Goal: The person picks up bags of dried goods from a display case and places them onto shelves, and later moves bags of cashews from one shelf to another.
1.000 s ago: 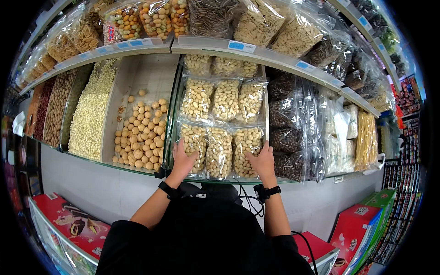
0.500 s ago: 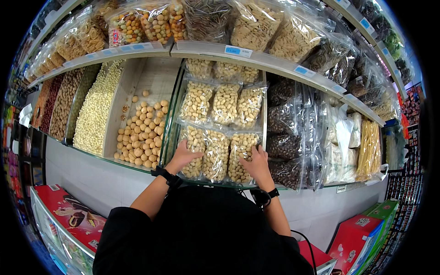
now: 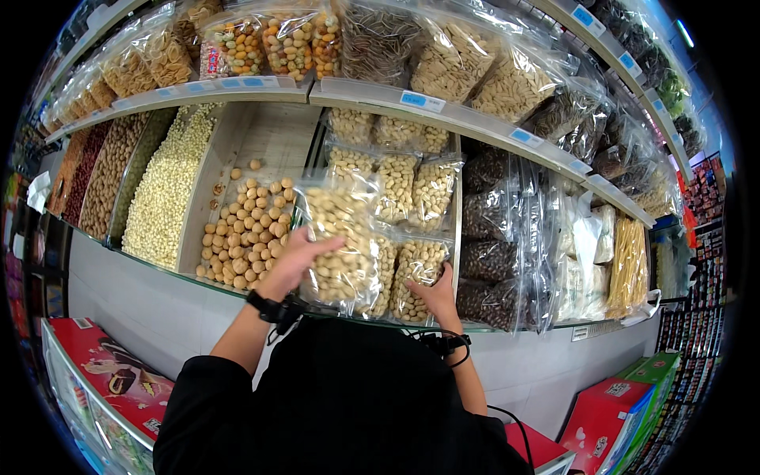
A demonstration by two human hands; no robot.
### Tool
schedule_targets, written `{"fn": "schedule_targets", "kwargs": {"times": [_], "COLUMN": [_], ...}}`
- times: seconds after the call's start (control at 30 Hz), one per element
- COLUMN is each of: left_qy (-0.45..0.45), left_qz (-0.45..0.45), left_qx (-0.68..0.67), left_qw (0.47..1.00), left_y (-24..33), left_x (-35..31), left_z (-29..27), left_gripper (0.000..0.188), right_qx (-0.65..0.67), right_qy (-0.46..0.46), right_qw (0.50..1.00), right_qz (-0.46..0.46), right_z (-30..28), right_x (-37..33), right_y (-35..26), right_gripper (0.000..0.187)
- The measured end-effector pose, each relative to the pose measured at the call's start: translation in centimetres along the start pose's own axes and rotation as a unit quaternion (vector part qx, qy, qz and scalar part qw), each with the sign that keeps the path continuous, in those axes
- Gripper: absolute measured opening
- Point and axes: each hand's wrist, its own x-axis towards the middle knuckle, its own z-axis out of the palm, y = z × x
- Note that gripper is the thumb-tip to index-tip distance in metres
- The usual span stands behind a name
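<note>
My left hand [image 3: 291, 261] grips a clear plastic bag of pale oval nuts [image 3: 339, 229] by its left side, thumb across the front. This bag is raised above the others in the bin and slightly blurred by motion. With my right hand [image 3: 435, 294] I hold the lower right side of another bag of nuts [image 3: 419, 257], which lies in the front right of the bin; thumb and fingers are around its edge. Between them a third bag of nuts [image 3: 385, 273] is partly covered by the raised one. More such bags [image 3: 396, 186] lie in rows behind.
Left of the bin is a compartment of loose round nuts [image 3: 245, 229], then one of pale kernels [image 3: 168, 186]. Bags of dark seeds [image 3: 484, 214] fill the right side. A shelf edge [image 3: 380, 93] with packed bags overhangs the back. A glass rim [image 3: 222, 290] runs along the front.
My left hand has lifted the front left bag of nuts up off the bin. My right hand has stayed at the right bag, shifted slightly lower.
</note>
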Motion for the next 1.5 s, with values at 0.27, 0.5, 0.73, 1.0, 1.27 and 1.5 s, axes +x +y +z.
{"fn": "schedule_targets", "kwargs": {"times": [0.27, 0.5, 0.73, 1.0, 1.27, 1.5], "left_qy": [0.092, 0.042, -0.087, -0.077, -0.078, -0.04], "left_qz": [-0.022, -0.068, -0.089, -0.117, -0.082, -0.02], "left_qx": [0.298, 0.033, 0.016, 0.01, -0.151, 0.165], "left_qw": [0.95, 0.996, 0.992, 0.99, 0.982, 0.985], "left_y": [-13.2, -11.8, -10.1, -12.7, -9.0, -8.7], "left_x": [6.0, 5.0, 4.4, 6.0, 4.0, 3.7], "left_z": [2.7, 3.5, 3.1, 1.7, 2.4, 4.0], "left_gripper": [0.072, 0.087, 0.074, 0.063, 0.093, 0.125], "right_qx": [0.126, -0.039, 0.353, 0.33, 0.248, 0.395], "right_qy": [0.001, 0.104, 0.023, -0.243, -0.316, -0.345], "right_qw": [0.992, 0.991, 0.933, 0.907, 0.91, 0.835], "right_qz": [0.024, -0.072, -0.063, 0.092, 0.096, 0.166], "right_z": [0.0, -4.5, -6.2, 0.9, 2.0, 1.5], "right_x": [-0.2, -2.9, -2.6, -0.3, 0.2, 2.5], "right_y": [1.4, -3.5, -6.5, -6.2, -6.8, 0.3], "right_gripper": [0.074, 0.081, 0.046, 0.063, 0.09, 0.095]}}
